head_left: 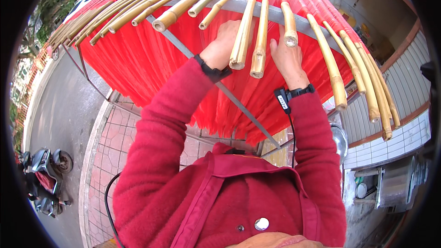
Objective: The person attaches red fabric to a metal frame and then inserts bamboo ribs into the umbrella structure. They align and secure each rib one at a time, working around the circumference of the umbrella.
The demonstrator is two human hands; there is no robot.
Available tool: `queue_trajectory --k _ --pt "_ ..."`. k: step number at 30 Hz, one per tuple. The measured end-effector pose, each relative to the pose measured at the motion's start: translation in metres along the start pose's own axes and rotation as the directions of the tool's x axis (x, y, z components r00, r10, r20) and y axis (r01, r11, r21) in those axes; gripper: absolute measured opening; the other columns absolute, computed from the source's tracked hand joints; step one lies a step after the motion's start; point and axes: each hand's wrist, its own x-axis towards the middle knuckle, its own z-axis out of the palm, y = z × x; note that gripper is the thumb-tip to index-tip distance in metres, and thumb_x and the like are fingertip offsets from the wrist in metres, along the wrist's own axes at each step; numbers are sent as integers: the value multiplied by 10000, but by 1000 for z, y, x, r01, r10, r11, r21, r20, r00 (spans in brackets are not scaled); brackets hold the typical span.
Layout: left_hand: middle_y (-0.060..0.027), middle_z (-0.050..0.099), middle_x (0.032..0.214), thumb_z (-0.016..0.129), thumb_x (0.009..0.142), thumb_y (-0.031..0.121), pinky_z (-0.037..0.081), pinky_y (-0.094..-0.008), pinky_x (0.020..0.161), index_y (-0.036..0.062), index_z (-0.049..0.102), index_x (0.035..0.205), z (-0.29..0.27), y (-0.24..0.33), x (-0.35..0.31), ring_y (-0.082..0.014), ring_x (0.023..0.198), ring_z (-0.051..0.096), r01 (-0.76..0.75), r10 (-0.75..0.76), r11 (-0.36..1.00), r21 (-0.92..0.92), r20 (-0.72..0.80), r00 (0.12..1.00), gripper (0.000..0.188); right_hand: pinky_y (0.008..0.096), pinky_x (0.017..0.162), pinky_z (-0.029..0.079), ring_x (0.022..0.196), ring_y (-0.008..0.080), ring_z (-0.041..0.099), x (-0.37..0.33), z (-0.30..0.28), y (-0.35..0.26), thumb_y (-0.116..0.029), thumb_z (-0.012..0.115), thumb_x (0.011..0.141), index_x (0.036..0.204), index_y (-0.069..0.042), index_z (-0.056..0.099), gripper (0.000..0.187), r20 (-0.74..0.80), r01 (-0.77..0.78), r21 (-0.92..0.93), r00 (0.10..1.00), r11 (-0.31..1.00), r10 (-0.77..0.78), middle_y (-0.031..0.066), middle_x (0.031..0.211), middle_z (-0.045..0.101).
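Observation:
Bamboo poles lie side by side across a grey metal rack bar, their cut ends toward me. Long bright red strands hang from them in dense curtains. My left hand reaches in among the strands, knuckles bent. Its fingers are hidden behind a paler pole. Under a curved pole end is my right hand, thumb and forefinger stretched up and apart; the other fingers are covered. Both wrists wear black straps, and a small black device with a cable hangs at the right one.
A slanting metal brace crosses below my hands. Pink paving meets a grey road at left, where a scooter stands. At right are a corrugated wall, a metal basin and a steel cylinder.

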Motion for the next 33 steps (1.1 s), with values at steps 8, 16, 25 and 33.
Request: queue_trajectory --k 8,16,25,33 --pt "-239 685 800 629 964 87 556 -394 599 -27 545 1345 -24 23 0 -315 690 718 -52 73 943 -328 52 996 406 477 670 582 679 335 722 -10 1 -12 -240 597 1012 1547 -3 408 615 195 -257 615 966 745 172 160 796 728" --pt "-249 501 1486 590 1068 272 385 -434 1181 -71 405 1508 5 51 -29 -327 1424 467 -26 -38 385 -922 -44 998 588 346 1055 464 1224 211 607 -9 18 -34 -303 435 1131 1501 22 483 494 -140 107 976 976 189 167 131 1305 646" --pt "-247 549 1381 522 1066 421 398 -421 1125 -29 483 1433 10 70 1 -347 1346 505 -68 -73 391 -918 -105 992 581 340 1052 427 1173 185 543 25 55 1 -445 384 1116 1393 14 525 554 -176 161 951 984 263 34 105 1257 604" --pt "-250 494 1478 551 1062 383 311 -421 1209 6 463 1479 28 40 21 -346 1451 425 -194 77 434 -880 -178 981 569 368 1224 336 1428 248 448 52 72 -1 -291 570 1073 1561 -16 348 602 -345 345 898 937 273 -49 146 1540 452"
